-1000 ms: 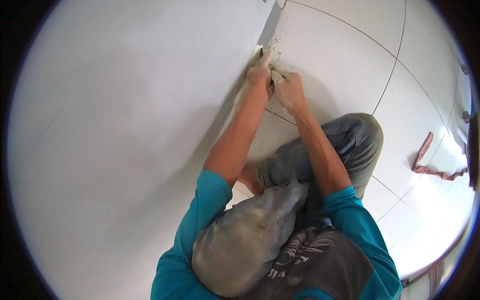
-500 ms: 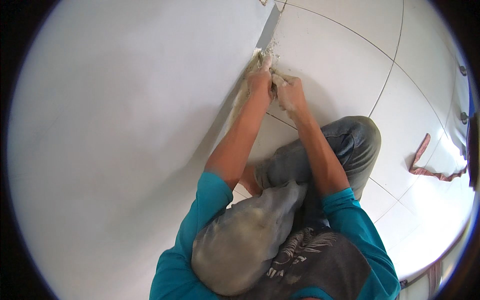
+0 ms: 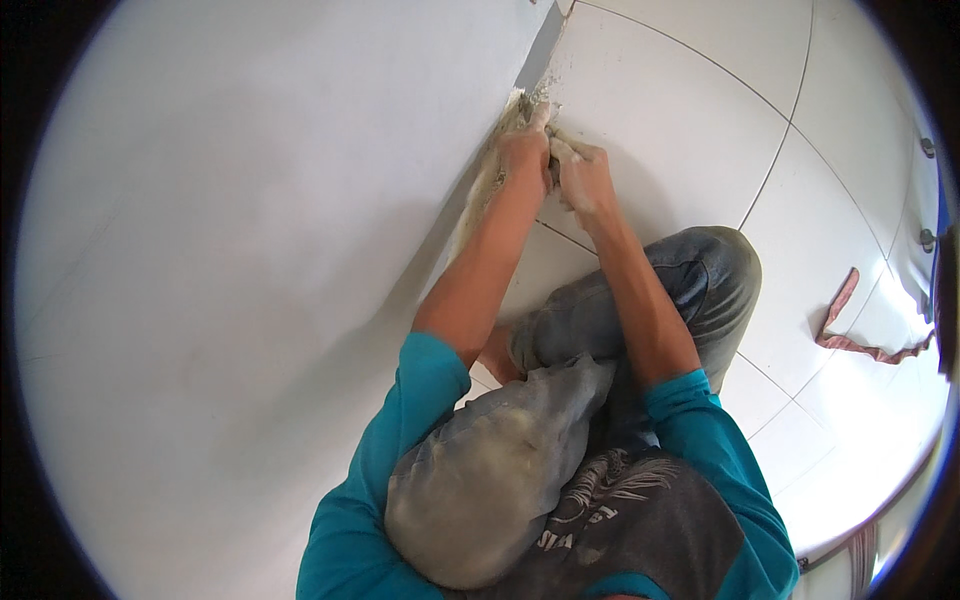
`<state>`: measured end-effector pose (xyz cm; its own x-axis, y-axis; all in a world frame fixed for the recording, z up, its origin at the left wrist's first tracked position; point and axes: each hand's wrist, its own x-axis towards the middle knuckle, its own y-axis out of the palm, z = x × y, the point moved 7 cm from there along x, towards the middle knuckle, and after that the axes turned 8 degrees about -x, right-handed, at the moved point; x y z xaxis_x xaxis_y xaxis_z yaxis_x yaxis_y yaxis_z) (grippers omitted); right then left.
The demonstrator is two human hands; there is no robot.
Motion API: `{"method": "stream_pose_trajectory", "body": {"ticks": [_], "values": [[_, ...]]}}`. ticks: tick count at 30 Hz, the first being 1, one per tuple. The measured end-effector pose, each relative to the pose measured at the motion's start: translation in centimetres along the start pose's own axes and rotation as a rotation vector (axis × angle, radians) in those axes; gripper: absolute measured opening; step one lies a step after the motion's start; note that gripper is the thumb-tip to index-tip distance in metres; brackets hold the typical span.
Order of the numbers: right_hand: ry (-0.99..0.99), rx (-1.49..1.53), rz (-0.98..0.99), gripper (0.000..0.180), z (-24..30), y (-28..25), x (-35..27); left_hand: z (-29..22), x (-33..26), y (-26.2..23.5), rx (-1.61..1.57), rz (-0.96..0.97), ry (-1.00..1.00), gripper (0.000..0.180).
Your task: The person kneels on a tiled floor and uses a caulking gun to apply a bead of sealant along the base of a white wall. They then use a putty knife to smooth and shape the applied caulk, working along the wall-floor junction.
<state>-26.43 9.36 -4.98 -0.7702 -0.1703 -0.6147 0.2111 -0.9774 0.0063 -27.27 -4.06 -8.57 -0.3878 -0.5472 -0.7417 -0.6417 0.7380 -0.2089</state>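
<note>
Both mortar-smeared hands, left hand [image 3: 522, 152] and right hand [image 3: 583, 178], were closed, pressing pale gritty mortar [image 3: 487, 185] into the joint between white wall [image 3: 250, 250] and white tiled floor [image 3: 690, 110]; firm, even pressure would have filled it best.

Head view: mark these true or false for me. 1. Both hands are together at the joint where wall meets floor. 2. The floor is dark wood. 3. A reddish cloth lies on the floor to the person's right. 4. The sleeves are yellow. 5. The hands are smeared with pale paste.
1. True: the left hand and right hand meet at the joint between the wall and the floor.
2. False: it is white tile with thin dark seams.
3. True: the cloth lies there, apart from the hands.
4. False: the sleeves are teal.
5. True: both look coated in paste.
</note>
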Motion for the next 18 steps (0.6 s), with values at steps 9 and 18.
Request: {"method": "stream_pose_trajectory", "body": {"ticks": [9, 18], "values": [[-0.017, 0.083, -0.051, 0.038, -0.9, 0.1, -0.3, 0.3, -0.4, -0.2, 0.018, -0.013, -0.004, 0.072], [-0.020, 0.093, -0.052, 0.033, -1.2, 0.1, 1.0, -0.1, 0.0, 0.5, -0.043, 0.049, 0.050, 0.078]]}}
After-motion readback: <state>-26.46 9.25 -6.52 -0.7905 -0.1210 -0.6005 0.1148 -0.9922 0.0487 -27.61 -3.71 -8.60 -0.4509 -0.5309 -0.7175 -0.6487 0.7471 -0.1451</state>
